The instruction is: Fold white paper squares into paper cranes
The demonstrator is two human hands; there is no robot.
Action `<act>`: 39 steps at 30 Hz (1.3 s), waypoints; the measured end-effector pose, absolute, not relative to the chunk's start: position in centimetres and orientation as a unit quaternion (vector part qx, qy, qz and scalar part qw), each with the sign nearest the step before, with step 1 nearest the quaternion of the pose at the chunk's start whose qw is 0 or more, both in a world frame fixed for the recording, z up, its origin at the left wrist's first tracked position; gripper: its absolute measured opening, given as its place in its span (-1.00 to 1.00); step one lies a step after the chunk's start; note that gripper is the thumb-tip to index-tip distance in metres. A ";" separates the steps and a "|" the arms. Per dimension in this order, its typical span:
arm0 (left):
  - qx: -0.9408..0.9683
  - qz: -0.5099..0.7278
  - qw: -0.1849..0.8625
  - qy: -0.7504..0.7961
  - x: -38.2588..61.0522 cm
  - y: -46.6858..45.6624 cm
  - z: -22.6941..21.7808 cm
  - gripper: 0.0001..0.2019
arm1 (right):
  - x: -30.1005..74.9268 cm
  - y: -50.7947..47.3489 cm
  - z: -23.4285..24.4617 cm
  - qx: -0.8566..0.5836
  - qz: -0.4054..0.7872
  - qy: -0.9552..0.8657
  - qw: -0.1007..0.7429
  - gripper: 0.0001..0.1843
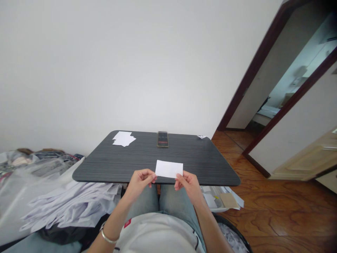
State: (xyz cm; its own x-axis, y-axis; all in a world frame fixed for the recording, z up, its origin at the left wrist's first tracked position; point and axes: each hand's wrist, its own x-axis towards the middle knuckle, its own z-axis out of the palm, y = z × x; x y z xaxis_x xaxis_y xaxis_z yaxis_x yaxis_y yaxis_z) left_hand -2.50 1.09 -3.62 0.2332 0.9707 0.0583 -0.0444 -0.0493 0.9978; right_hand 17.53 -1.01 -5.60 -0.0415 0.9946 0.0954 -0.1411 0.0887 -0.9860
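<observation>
A small white rectangular sheet of paper (169, 169) is held level over the near edge of the dark table (142, 154). My left hand (143, 178) pinches its lower left corner between thumb and forefinger. At the lower right corner, my right hand (188, 181) grips the paper with the thumb on top. The sheet looks flat, with no crease that I can make out. Several loose white paper pieces (123, 138) overlap at the table's far left. A folded white paper piece (202, 137) lies at the far right corner.
A phone (162, 139) lies at the table's back middle, near the white wall (158, 63). Left of the table are a heap of white sheets (76, 205) and plastic-covered bags (39, 172). A tray with papers (219, 198) and a round bin (233, 237) stand low on the right.
</observation>
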 end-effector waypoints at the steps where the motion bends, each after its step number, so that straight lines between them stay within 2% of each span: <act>1: 0.551 0.467 0.552 0.417 -2.7 1.1 -3.6 -0.77 | 17.6 -1.0 -5.6 -0.428 0.517 -0.499 0.548 -0.64; 7: 0.486 0.497 0.603 0.391 -2.6 1.0 -3.3 -0.72 | 17.5 -1.1 -5.5 -0.432 0.499 -0.513 0.548 -0.65; 13: 0.458 0.448 0.688 0.341 -1.0 0.5 -3.5 -0.60 | 17.0 -1.4 -5.0 -0.443 0.468 -0.561 0.520 -0.68; 17: 0.474 0.417 0.694 0.347 -0.8 0.3 -3.6 -0.64 | 17.1 -1.4 -5.1 -0.445 0.442 -0.584 0.516 -0.71; 22: 0.532 0.378 0.647 0.393 -0.7 0.2 -3.7 -0.67 | 16.9 -1.2 -5.4 -0.446 0.447 -0.582 0.512 -0.68; 28: 0.632 0.437 0.465 0.440 -0.8 0.8 -4.6 -0.74 | 16.6 -1.3 -5.4 -0.446 0.501 -0.542 0.506 -0.55; 31: 0.657 0.437 0.411 0.456 -0.8 0.7 -4.8 -0.78 | 16.3 -1.5 -5.6 -0.435 0.532 -0.540 0.486 -0.52; 39: 0.590 0.465 0.482 0.450 -0.6 0.8 -4.8 -0.68 | 16.1 -1.2 -6.0 -0.449 0.538 -0.514 0.496 -0.61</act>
